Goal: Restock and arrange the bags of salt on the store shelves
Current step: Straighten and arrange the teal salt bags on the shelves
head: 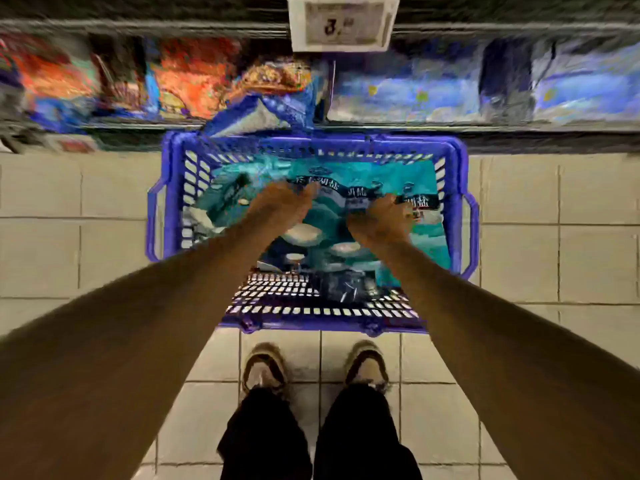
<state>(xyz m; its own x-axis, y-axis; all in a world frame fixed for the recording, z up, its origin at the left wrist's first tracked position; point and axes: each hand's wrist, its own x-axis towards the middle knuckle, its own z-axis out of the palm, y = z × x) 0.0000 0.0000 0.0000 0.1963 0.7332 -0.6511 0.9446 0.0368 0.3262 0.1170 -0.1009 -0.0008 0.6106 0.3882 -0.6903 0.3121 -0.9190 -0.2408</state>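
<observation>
Teal salt bags point(311, 216) in basket point(166, 188), under both hands; finger closure unclear.

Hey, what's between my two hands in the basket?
In the head view, only teal salt bags lie between the left hand and right hand, inside the blue basket. Both hands rest on the bags.
</observation>
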